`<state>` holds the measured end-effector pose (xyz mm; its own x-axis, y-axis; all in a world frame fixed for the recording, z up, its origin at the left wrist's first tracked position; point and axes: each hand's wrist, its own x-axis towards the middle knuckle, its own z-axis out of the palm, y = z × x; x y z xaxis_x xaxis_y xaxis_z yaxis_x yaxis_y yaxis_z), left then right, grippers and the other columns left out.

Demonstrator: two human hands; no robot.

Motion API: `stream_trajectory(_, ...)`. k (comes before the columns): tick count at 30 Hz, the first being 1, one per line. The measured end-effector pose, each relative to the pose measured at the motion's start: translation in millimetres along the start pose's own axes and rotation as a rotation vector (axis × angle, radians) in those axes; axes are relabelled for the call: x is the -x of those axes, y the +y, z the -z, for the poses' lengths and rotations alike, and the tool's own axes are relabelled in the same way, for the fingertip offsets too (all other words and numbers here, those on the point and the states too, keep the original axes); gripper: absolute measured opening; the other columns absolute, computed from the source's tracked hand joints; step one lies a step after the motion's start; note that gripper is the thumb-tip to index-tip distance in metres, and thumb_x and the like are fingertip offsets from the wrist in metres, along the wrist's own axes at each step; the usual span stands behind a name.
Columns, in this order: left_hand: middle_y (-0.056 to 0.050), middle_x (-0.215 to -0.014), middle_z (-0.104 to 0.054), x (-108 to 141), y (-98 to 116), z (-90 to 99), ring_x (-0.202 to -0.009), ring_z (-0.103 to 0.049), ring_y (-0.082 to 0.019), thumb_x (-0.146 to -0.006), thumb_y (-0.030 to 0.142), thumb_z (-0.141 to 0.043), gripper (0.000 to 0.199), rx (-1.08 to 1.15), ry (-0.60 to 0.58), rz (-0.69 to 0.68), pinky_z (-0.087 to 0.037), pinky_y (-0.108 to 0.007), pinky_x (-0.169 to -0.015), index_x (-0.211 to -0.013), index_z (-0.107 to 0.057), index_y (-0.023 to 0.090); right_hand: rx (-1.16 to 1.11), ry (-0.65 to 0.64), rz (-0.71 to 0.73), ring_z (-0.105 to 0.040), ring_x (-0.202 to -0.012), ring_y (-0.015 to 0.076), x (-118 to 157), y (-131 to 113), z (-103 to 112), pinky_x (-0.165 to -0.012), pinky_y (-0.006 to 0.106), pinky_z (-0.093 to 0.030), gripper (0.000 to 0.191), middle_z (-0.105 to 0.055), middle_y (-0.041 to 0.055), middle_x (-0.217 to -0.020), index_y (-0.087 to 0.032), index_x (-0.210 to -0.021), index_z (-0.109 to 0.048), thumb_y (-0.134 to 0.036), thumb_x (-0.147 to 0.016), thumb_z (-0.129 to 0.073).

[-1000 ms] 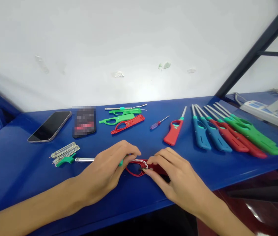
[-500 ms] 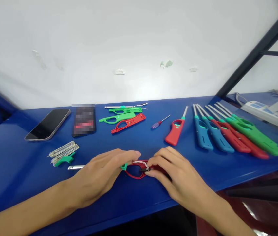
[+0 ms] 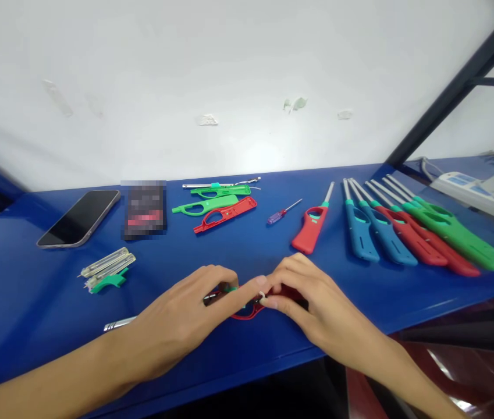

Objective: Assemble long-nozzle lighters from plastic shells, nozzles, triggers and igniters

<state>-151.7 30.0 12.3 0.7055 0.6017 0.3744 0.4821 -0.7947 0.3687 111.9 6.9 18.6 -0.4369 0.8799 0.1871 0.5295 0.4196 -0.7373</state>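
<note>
A red half casing [image 3: 249,317] of a long-nosed gas lighter lies on the blue table between my hands. My left hand [image 3: 189,305] is closed round its nozzle end, thumb stretched across toward the right fingertips. From under the left wrist pokes a silver metal tube [image 3: 118,324]. My right hand [image 3: 305,294] covers the handle end, thumb and fingers pinching a short bend of white wire [image 3: 262,297] beside a small dark part. The fingers hide most of the casing's inside.
Left: clear fuel tanks [image 3: 109,266] with a green trigger [image 3: 111,282], a phone [image 3: 80,220], a blurred dark packet [image 3: 144,209]. Behind: green casing halves [image 3: 212,203], a red half [image 3: 229,214], a screwdriver [image 3: 278,216]. Right: a red lighter [image 3: 308,235], several lighters in a row [image 3: 404,233].
My left thumb has moved right to meet my right fingertips. The white wire, stretched along the casing before, now shows only as a short bend. The view has shifted slightly.
</note>
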Motion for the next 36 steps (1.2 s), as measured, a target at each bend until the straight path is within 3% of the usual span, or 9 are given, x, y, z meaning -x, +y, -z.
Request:
stream_trajectory(2,-0.004,-0.120,-0.071,-1.1,-2.1,2.1,-0.105,-0.069,-0.015,-0.105,0.007,-0.043,0.048,-0.027,0.008,-0.100,-0.055,-0.025,-0.094,-0.146,-0.055,0.030,0.005,0.000,-0.007,-0.057,-0.096,0.0156,-0.2,-0.3,-0.4,-0.086,0.030,-0.046,0.008,-0.065,-0.0027,-0.098,-0.029,-0.102,-0.067,-0.026,-0.107,-0.061)
stream_trajectory(3,-0.006,-0.121,-0.071,-1.3,-3.2,2.8,-0.106,-0.068,-0.015,-0.106,0.006,-0.043,0.046,-0.048,0.009,-0.131,-0.054,-0.025,-0.096,-0.145,-0.055,0.026,0.010,0.003,-0.012,-0.057,-0.096,0.0153,-0.4,-0.4,-0.5,-0.087,0.030,-0.046,0.009,-0.065,-0.0031,-0.098,-0.029,-0.102,-0.067,-0.027,-0.108,-0.060)
stream_trajectory(5,-0.006,-0.116,-0.070,-1.0,-5.1,3.1,-0.100,-0.066,-0.014,-0.107,0.008,-0.043,0.039,-0.090,0.002,-0.154,-0.053,-0.023,-0.093,-0.141,-0.057,0.022,0.020,0.009,-0.017,-0.057,-0.095,0.0149,-0.8,-0.6,-0.7,-0.086,0.030,-0.046,0.010,-0.066,-0.0036,-0.098,-0.029,-0.101,-0.066,-0.028,-0.108,-0.059)
stream_trajectory(10,-0.002,-0.112,-0.067,1.0,-7.3,-1.6,-0.095,-0.063,-0.013,-0.106,0.007,-0.040,0.049,-0.127,-0.059,-0.098,-0.052,-0.021,-0.086,-0.145,-0.056,0.031,0.037,0.009,-0.018,-0.056,-0.091,0.0156,-1.4,-1.3,-1.1,-0.083,0.031,-0.045,0.012,-0.065,-0.0029,-0.094,-0.028,-0.099,-0.067,-0.030,-0.108,-0.060)
stream_trajectory(15,-0.003,-0.106,-0.064,-0.9,-7.5,-2.7,-0.090,-0.059,-0.012,-0.106,0.003,-0.039,0.045,-0.109,0.016,-0.190,-0.050,-0.019,-0.080,-0.140,-0.060,0.023,0.039,-0.029,-0.045,-0.053,-0.089,0.0159,-1.5,-4.2,-0.3,-0.082,0.032,-0.043,0.007,-0.061,-0.0028,-0.091,-0.028,-0.100,-0.068,-0.033,-0.105,-0.066)
stream_trajectory(22,-0.004,-0.105,-0.063,-1.6,-9.4,-2.5,-0.089,-0.058,-0.011,-0.103,-0.001,-0.038,0.049,-0.106,0.012,-0.221,-0.051,-0.019,-0.078,-0.141,-0.060,0.022,-0.041,-0.043,-0.068,-0.054,-0.090,0.0149,-0.9,-0.8,2.6,-0.082,0.031,-0.041,0.011,-0.063,-0.0041,-0.093,-0.030,-0.099,-0.068,-0.031,-0.107,-0.062)
stream_trajectory(36,-0.005,-0.099,-0.063,-0.5,-10.8,-4.0,-0.084,-0.054,-0.013,-0.100,-0.005,-0.044,0.047,-0.083,0.048,-0.285,-0.050,-0.021,-0.072,-0.139,-0.061,0.015,-0.156,0.082,-0.032,-0.062,-0.086,0.0101,-2.2,4.5,1.8,-0.080,0.025,-0.045,0.007,-0.071,-0.0082,-0.091,-0.032,-0.095,-0.074,-0.030,-0.102,-0.071)
